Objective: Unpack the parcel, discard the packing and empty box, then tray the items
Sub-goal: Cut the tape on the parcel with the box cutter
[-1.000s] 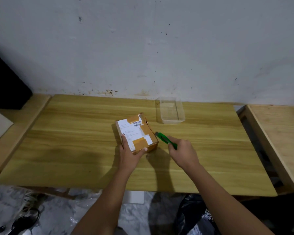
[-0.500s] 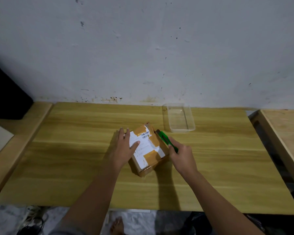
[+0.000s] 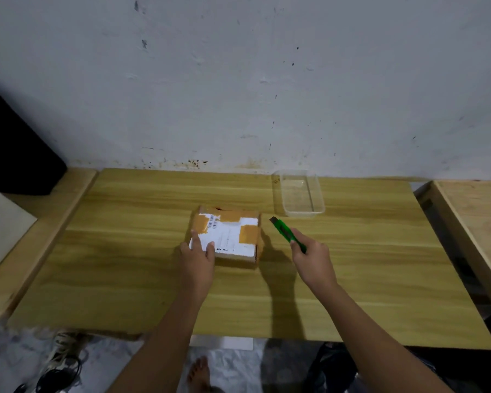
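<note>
Your parcel [image 3: 228, 236] lies flat on the wooden table [image 3: 352, 279], still sealed: brown tape crosses the white label on its top face, and a small tear shows at the far edge. The task therefore stands at its opening step; nothing is unpacked, discarded or trayed. Your left hand [image 3: 198, 258] presses down on the near left corner of the parcel, fingers spread over the label, pinning it rather than gripping it. Your right hand [image 3: 312, 258] is closed around a green box cutter [image 3: 287, 233], held just to the right of the parcel and clear of it, tip pointing away from you toward the far right corner. Whether the blade is extended cannot be told. The clear plastic tray [image 3: 300, 194] stands empty beyond the parcel to the right, near the wall. In my judgement the next move calls for bringing the tip onto a tape seam and drawing it shallowly, so the contents are not scored, with your left fingers kept out of the cutting line.
</note>
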Demonstrator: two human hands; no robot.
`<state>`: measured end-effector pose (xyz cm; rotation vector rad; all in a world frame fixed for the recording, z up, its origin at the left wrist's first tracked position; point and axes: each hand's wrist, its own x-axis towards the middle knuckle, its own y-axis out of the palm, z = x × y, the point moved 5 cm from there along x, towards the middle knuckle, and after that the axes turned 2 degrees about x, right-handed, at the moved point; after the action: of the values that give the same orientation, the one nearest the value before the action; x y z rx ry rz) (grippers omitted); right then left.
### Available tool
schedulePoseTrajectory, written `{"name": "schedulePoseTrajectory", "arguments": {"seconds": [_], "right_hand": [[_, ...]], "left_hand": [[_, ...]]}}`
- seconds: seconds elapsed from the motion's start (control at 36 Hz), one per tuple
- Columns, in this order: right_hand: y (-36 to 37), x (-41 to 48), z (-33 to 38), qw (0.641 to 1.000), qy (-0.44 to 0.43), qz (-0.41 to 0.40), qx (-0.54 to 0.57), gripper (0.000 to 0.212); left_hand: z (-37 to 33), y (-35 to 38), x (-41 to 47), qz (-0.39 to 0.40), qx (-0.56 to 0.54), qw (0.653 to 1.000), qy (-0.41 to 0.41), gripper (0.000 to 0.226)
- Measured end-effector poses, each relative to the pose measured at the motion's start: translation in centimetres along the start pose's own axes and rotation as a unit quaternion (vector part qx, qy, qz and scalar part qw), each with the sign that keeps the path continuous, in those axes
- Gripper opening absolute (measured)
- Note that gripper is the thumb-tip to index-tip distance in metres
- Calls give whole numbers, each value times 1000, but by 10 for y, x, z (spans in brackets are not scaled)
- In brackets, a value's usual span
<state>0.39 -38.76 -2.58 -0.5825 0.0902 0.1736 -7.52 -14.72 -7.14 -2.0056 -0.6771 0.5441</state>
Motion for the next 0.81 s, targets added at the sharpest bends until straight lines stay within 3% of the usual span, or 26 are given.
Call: {"name": "schedulePoseTrajectory", "arguments": {"seconds": [0.17,0.53,0.81], "right_hand": [[-3,-8,5,1000,-11,11,-3,36],[29,6,33,993,-49,30,-101,38],[32,14,43,977,-62,9,-204,29]], "left_hand": [[7,7,-37,30,-46,998,-17,78],[10,11,-12,130,-165,978,-2,126],[-5,10,-7,130,-166,977,17,115]]}}
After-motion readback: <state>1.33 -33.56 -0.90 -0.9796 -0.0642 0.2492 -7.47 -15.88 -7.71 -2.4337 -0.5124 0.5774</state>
